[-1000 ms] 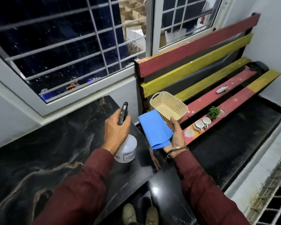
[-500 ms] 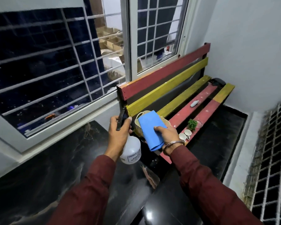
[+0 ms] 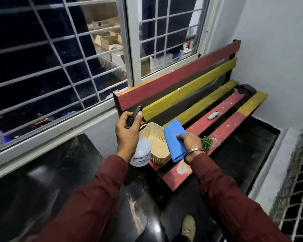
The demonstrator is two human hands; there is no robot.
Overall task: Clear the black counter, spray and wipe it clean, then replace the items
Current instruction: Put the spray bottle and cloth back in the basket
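I am gripping the spray bottle (image 3: 141, 154) by its black trigger head in my left hand (image 3: 128, 133), fingers clenched round the neck, body hanging down so the nozzle stays ready. My right hand (image 3: 191, 142) is pinching a folded blue cloth (image 3: 175, 138), thumb on top, kept flat for wiping.

Both are hovering at 12 o'clock from me, over the near end of the bench (image 3: 217, 117). The basket (image 3: 155, 142) is sitting on the slats between my hands, just behind the cloth. A small green plant (image 3: 207, 142) is peeking out at 3 o'clock from my right hand; a pale oblong thing (image 3: 213, 116) is lying further up the slats, toward 1 o'clock. These look parked there to free the surface.

The counter (image 3: 42, 189) is stretching from 7 to 10 o'clock below the window (image 3: 59, 67), bare and glossy where I can see it. Judging by this, clearing is done and spraying comes next. Cups, if any, are hidden behind my hand.
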